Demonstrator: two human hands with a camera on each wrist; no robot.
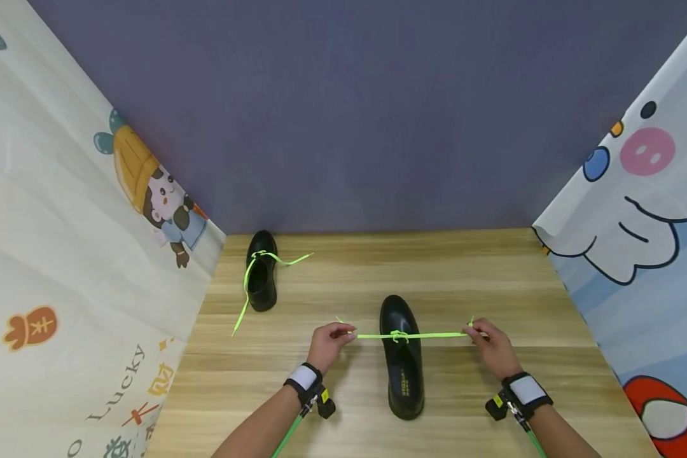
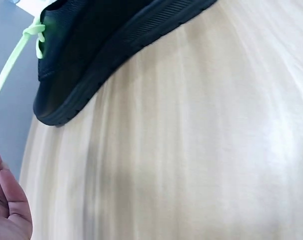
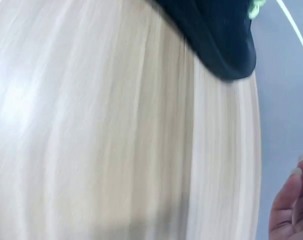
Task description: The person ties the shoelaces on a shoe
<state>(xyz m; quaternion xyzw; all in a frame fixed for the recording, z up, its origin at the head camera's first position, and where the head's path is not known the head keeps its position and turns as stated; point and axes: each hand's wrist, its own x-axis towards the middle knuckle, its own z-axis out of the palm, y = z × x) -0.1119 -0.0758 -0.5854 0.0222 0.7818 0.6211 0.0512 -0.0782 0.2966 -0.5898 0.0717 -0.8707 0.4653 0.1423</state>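
A black shoe (image 1: 402, 375) stands on the wooden surface between the two hands, toe pointing away. Its neon green shoelace (image 1: 435, 335) is crossed in a knot over the tongue and stretched out level to both sides. On the left, the left hand (image 1: 330, 343) pinches one end between thumb and fingers. The right hand (image 1: 494, 348) pinches the opposite end in the same way. Each wrist view shows the shoe's side, with part of the left hand (image 2: 9, 202) or right hand (image 3: 293, 205) at the edge.
Farther back on the left stands a second black shoe (image 1: 262, 296), its green lace (image 1: 245, 299) hanging loose to both sides. A dark grey panel (image 1: 366, 127) rises behind the wooden surface (image 1: 492, 273). Printed white cloths hang at left (image 1: 63, 222) and right (image 1: 652, 222).
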